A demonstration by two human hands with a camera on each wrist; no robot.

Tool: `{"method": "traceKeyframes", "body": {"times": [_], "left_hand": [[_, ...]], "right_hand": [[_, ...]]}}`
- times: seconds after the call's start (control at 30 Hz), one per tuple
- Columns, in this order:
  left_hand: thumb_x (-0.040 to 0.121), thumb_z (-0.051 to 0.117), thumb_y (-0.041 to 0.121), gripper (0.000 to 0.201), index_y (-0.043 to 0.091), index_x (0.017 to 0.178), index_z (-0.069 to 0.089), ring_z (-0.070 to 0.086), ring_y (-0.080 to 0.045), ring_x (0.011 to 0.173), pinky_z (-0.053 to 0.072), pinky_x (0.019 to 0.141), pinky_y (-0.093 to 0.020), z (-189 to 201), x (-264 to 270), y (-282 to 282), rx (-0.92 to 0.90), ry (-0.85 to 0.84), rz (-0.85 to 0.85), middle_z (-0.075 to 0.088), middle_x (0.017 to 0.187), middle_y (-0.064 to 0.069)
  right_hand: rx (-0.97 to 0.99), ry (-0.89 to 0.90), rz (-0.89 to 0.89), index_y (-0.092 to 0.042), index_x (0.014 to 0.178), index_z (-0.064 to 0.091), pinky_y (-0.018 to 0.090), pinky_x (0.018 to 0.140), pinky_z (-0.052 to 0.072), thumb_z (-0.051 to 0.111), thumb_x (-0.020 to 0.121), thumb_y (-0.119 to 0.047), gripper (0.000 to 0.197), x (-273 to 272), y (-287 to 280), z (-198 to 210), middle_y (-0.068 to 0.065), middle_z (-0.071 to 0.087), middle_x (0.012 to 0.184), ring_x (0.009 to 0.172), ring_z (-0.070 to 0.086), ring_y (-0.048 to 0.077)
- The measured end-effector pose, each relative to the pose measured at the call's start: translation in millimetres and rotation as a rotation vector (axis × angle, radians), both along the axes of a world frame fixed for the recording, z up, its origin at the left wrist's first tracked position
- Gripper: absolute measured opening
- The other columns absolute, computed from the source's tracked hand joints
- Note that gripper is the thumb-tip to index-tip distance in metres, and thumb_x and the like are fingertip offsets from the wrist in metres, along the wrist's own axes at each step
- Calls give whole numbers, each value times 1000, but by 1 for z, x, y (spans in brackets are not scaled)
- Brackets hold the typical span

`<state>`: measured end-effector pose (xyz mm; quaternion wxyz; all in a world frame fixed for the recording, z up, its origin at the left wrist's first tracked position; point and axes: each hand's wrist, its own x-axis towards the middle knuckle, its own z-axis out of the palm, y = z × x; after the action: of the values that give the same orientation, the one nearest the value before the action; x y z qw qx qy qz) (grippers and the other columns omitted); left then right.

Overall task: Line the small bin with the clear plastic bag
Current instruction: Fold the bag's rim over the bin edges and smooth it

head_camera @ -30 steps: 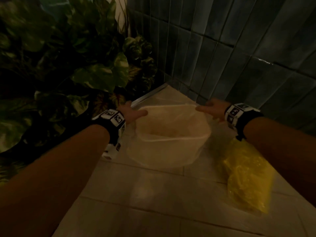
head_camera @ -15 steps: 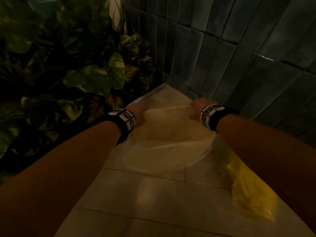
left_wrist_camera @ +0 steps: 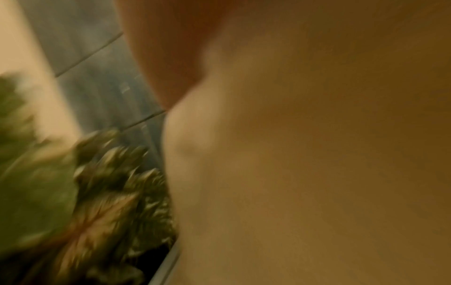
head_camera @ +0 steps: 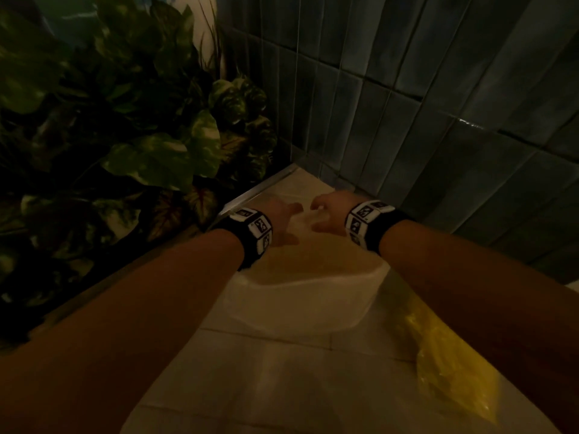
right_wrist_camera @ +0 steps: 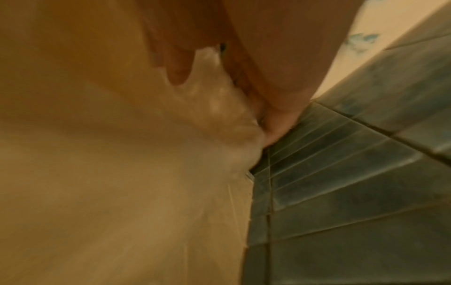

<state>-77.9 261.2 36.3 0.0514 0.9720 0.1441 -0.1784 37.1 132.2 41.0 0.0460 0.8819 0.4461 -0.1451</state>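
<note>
The clear plastic bag (head_camera: pixel 313 289) sits on the floor tiles (head_camera: pixel 282 386) in the corner, its mouth at the far side. There the right hand (head_camera: pixel 329 214) pinches the gathered film between thumb and fingers (right_wrist_camera: pixel 178 63). Just beside it, the left hand (head_camera: pixel 282 220) touches the bag; its grip cannot be told. Behind the right forearm lies a yellow bag (head_camera: pixel 454 371). Beyond the left hand stand leafy plants (head_camera: pixel 141 136).

Dim warm light, blurred wrist views

No readable text, labels or numbers, only black-and-white marker patterns on the wristbands (head_camera: pixel 258 228), too blurred to decipher
</note>
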Motion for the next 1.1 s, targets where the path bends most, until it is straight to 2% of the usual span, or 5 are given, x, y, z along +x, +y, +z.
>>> {"method": "traceKeyframes", "body": {"times": [0.43,0.6,0.8,0.97,1.1], "left_hand": [[92,57,36,47,18,134,49,52,-26,124,43,86,-28,-13,-7,37,24,71,126,51,139,-8],[88,59,47,66,23,144,34,45,-28,131,42,102,-33,5,-18,35,-27,14,150,41,148,-7],[83,59,56,50,27,123,53,51,-23,117,42,94,-29,51,-36,5,-49,-249,-97,50,128,0],[80,38,77,75,32,140,44,39,-18,135,31,112,-33,45,-58,-42,-73,279,-200,41,148,7],[70,26,91,100,24,143,39,35,-25,137,24,116,-40,21,-74,-31,173,512,-277,42,148,1]], "right_hand": [[-68,70,-237,-14,120,58,33,85,46,54,90,-34,37,35,-23,-17,14,56,127,112,54,33],[57,80,-252,-21,132,44,35,91,46,60,82,-50,61,33,-37,-4,13,52,131,115,54,32],[99,-28,156,-22,108,61,35,91,47,50,86,-55,41,-14,-51,30,3,61,110,103,57,25],[-398,189,187,-27,129,55,40,108,36,15,69,-90,95,-55,-62,7,-2,58,131,119,52,24],[-649,13,203,-13,121,60,40,100,41,15,54,-99,117,-61,-66,2,8,63,119,106,58,29]]}}
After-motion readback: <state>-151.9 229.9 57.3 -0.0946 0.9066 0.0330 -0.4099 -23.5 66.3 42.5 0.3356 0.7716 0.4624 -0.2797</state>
